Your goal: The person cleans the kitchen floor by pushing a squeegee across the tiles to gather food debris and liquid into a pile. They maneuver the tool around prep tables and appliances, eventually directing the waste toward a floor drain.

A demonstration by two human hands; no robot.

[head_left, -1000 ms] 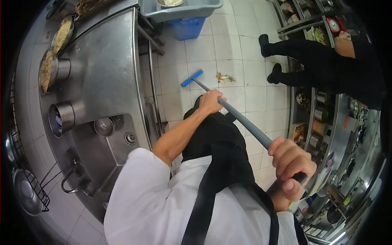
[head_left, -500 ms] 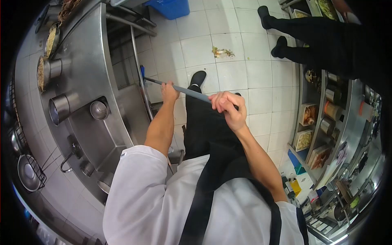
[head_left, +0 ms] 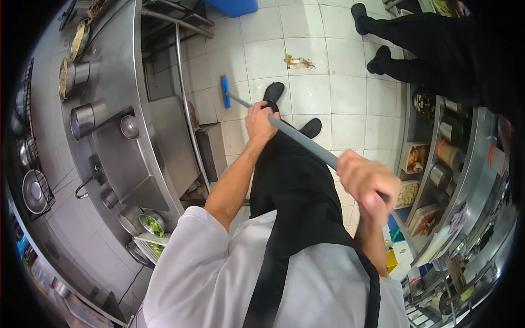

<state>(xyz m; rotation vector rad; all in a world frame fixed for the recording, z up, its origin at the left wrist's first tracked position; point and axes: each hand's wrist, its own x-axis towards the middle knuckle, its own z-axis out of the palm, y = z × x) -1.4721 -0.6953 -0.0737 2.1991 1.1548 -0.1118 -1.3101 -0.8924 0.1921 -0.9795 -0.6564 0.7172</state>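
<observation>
Both my hands grip the grey handle of a long broom [head_left: 309, 143], which slants across the front of my legs. My left hand [head_left: 261, 123] is closed round the lower part of the handle. Higher up, near its top end, my right hand [head_left: 369, 183] is wrapped round it, slightly blurred. The broom's narrow blue head [head_left: 225, 92] is on the tiles to the left of my shoe; its bristles are too small to make out. A small heap of food scraps [head_left: 298, 62] lies on the floor ahead, apart from the broom.
To the left runs a steel counter [head_left: 121, 60] with a sink, pots and bowls. Shelves [head_left: 432, 158] with food containers stand on the right. A person in black trousers [head_left: 424, 46] stands at upper right. A blue bin [head_left: 235, 5] is at the top.
The broom head has come out from beside the counter's rail towards the right. Both my hands have moved right with the handle, the right one also nearer my body.
</observation>
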